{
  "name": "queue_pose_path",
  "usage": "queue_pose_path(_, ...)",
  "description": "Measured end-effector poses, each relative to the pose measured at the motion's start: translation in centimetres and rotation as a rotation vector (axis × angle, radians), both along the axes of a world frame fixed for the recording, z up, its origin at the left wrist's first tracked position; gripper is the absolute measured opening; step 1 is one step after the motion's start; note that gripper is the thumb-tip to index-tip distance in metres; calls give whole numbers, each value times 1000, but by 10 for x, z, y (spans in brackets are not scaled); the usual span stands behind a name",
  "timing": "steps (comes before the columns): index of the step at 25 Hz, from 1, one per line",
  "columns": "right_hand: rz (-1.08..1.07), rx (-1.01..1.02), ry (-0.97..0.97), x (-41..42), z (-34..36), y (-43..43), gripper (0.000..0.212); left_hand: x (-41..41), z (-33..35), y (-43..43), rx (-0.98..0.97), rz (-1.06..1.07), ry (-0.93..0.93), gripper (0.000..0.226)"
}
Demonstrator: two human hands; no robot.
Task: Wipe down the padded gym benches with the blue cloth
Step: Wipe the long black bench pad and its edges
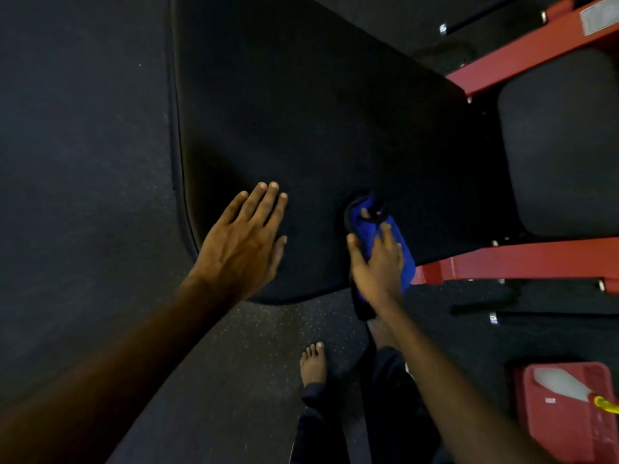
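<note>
Presses the left hand (244, 236) flat on the black bench pad (301, 112), fingers straight, well apart from the right hand (375, 262). Grips the blue cloth (363, 226) with the right, fingers curled over it, bunched against the pad near its front edge, beside the red frame (522, 259). Cannot read the pale label (599, 15) on the frame nor the small mark on the red bin (552, 430): too blurred.

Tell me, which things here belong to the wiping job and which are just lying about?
In the job: blue cloth, gripped by the right hand; big black bench pad under it; left hand flat on that pad.
Lying about: red tub on the floor, lower right.
</note>
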State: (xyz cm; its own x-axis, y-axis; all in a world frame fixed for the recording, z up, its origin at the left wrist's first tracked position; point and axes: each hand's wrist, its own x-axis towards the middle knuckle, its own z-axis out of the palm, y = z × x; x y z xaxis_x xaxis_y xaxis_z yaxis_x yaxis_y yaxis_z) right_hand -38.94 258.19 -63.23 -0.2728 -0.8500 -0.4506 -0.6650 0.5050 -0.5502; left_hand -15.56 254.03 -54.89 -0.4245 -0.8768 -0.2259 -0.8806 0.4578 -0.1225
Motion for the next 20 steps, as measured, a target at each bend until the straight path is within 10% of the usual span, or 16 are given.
queue_pose_path(4, -264, 10, 50, 9, 4, -20, 68, 20, 6, 3, -4, -99, 5, 68)
queue_pose_path(11, 274, -225, -58, 68, 38, 59, 69, 19, 3, 5, -27, -65, 66, 68)
queue_pose_path(16, -116, -88, -85, 42, 30, 17, 64, 20, 3, 7, -48, -67, 53, 68)
queue_pose_path(20, -22, -160, -59, 64, 32, 38, 60, 20, 3, 6, -78, -50, 51, 72)
